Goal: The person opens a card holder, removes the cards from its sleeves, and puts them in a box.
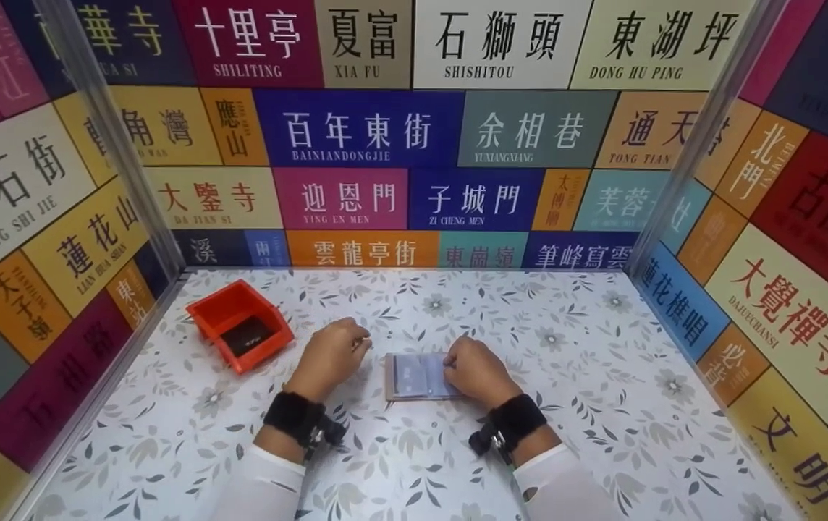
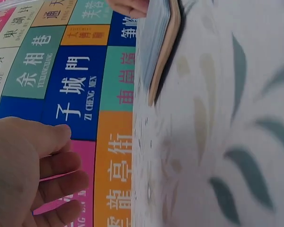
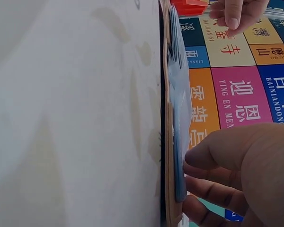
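A small card holder [image 1: 408, 378] with clear plastic sleeves and a tan cover lies spread flat on the table in the head view. At its right side, my right hand [image 1: 483, 370] has thumb and curled fingers at the sleeves' edge, appearing to pinch them. The right wrist view shows the thumb and fingertips meeting the bluish sleeves above the tan cover [image 3: 169, 179]. My left hand [image 1: 334, 352] hovers left of the holder, apart from it. Its fingers are loosely bent with nothing visible between them, as the left wrist view also shows.
An orange-red plastic bin [image 1: 213, 312] stands at the back left, with a dark item [image 1: 246, 334] inside. The table has a floral white cover [image 1: 399, 463]. Panels printed with colourful signs [image 1: 356, 130] enclose the back and both sides.
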`<state>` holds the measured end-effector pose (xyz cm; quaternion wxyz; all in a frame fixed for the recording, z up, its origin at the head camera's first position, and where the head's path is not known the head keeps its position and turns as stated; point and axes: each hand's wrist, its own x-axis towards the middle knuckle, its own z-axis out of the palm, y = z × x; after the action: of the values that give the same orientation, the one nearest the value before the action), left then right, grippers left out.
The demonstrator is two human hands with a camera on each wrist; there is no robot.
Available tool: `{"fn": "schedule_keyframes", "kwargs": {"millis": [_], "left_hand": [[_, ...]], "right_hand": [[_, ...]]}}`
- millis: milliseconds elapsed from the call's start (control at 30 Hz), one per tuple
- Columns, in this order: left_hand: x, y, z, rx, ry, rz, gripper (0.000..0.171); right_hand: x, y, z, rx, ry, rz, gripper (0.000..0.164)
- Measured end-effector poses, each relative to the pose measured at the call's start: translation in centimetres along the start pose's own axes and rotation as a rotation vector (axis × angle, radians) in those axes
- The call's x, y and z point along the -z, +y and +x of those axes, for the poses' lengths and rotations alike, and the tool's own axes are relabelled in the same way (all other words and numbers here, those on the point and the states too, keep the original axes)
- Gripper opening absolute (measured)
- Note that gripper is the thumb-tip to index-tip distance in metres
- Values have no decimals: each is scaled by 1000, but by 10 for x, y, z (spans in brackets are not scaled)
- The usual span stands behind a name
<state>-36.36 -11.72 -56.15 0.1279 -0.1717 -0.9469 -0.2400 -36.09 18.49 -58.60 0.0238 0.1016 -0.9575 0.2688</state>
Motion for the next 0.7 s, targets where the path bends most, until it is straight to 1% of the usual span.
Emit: {"fn": "schedule_keyframes", "kwargs": {"millis": [167, 267, 367, 500, 633, 700], "left_hand": [[-15, 19, 3, -48, -114, -26, 26], [-21, 28, 5, -62, -156, -31, 27], [-26, 33, 7, -87, -183, -31, 27], [-31, 36, 8, -113, -198, -27, 28], [-33, 37, 7, -116, -222, -21, 29], [-33, 37, 6, -114, -245, -16, 25]], "right_hand": [[0, 0, 0, 44, 15, -11, 10], [1, 0, 0, 46, 24, -12, 11], [-1, 1, 1, 38, 22, -11, 12], [-3, 1, 2, 28, 3, -4, 13], [-2, 1, 1, 13, -3, 6, 13], [-1, 1, 1, 6, -1, 10, 13]]}}
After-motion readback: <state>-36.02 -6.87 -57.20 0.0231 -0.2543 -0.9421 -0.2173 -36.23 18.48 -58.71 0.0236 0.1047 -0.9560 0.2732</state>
